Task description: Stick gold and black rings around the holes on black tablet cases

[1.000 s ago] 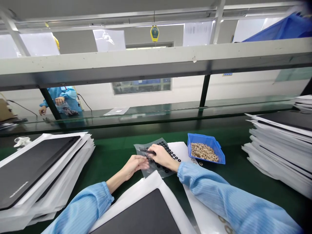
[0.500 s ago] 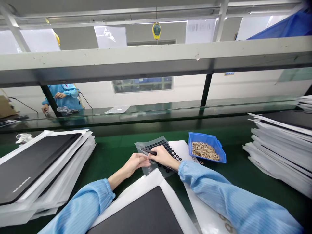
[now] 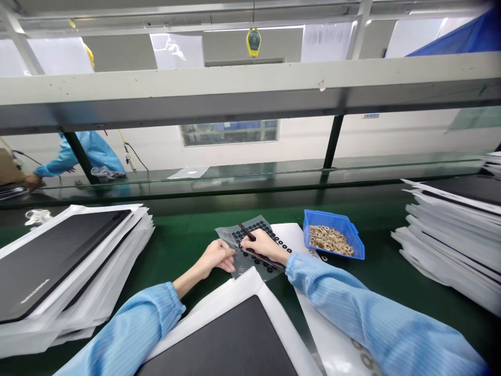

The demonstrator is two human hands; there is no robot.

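Black tweezers (image 3: 246, 231) slant across my right hand (image 3: 266, 247), whose fingers are closed round them. Below it lies a clear plastic sheet (image 3: 224, 232) carrying rows of small black rings (image 3: 282, 246). At the sheet's left edge is my left hand (image 3: 216, 256), thumb and forefinger pinched together; what they hold, if anything, is too small to tell. Nearer me, a dark flat panel (image 3: 223, 342) rests on white foam wrapping (image 3: 250, 279). A white backing sheet (image 3: 332, 334) with a few tan rings runs under my right forearm.
A blue bin (image 3: 354, 245) of tan rings stands right of the sheet. Stacks of wrapped panels rise at left (image 3: 74, 261) and right (image 3: 450, 235). A shelf beam (image 3: 235, 83) crosses above the green table (image 3: 180, 235). Beyond it, a person in blue (image 3: 97, 151) leans leftward.
My right hand has lifted slightly away from my left, and the tweezers now point more upward. My left hand has drawn back a little left. The person beyond has reached leftward.
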